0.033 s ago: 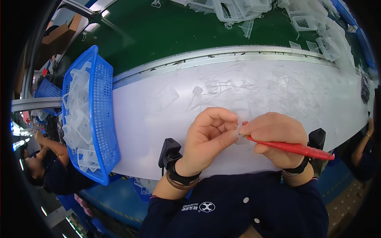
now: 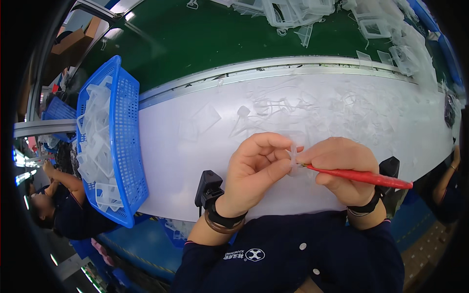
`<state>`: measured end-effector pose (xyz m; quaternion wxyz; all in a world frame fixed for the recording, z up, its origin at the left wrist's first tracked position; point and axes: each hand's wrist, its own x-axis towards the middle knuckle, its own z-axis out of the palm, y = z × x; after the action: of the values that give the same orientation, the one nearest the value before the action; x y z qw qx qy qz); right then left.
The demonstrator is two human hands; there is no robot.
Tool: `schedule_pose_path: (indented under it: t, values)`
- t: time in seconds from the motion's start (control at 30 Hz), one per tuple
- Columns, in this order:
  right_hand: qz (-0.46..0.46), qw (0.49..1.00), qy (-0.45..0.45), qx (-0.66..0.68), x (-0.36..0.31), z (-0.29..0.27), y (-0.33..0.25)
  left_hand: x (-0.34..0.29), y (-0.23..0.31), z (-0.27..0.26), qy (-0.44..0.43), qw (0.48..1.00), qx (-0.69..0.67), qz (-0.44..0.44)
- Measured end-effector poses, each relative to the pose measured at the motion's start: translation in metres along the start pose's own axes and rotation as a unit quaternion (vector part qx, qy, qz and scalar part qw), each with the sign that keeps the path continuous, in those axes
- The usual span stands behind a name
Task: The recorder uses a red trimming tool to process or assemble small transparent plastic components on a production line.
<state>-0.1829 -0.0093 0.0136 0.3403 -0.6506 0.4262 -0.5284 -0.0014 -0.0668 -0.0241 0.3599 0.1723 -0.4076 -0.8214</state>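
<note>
Between the thumb and fingers of my left hand (image 2: pixel 261 163) is a small translucent plastic piece (image 2: pixel 293 152), held upright on edge over the white worktop (image 2: pixel 181 178). My right hand (image 2: pixel 342 166) is closed around a slim red pen-shaped tool (image 2: pixel 361 178) with a thin metal tip. That tip points left and sits right at the plastic piece, near my left thumb. Whether it touches is too fine to tell. My right fingertips also come close to the piece, and part of it is hidden behind my fingers.
A blue basket (image 2: pixel 128 141) of clear plastic frames stands at the left. Thin clear scraps (image 2: pixel 361 110) lie across the worktop beyond my hands. Past a metal rail (image 2: pixel 273 65), more plastic frames (image 2: pixel 288 12) are heaped on a green surface (image 2: pixel 195 39). Other people sit at both sides.
The plastic piece has turned slightly in my left fingers. The red tool and my right hand have shifted a little to the right.
</note>
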Motion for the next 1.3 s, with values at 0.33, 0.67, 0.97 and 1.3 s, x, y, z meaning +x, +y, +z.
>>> schedule_pose_path:
  t: [0.33,0.67,0.97,1.3]
  values:
    - [0.235,0.894,0.106,0.368,-0.019,0.008,0.011,-0.003,-0.003,0.003,0.028,0.98,0.179,0.083]
    - [0.248,0.902,0.172,0.31,-0.02,0.021,0.011,-0.003,-0.004,0.007,0.031,0.972,0.215,0.088]
    - [0.217,0.908,0.188,0.305,-0.018,0.026,0.012,-0.004,-0.005,0.008,0.037,0.973,0.211,0.089]
    - [0.225,0.907,0.208,0.288,-0.018,0.03,0.009,-0.005,-0.005,0.01,0.043,0.97,0.226,0.083]
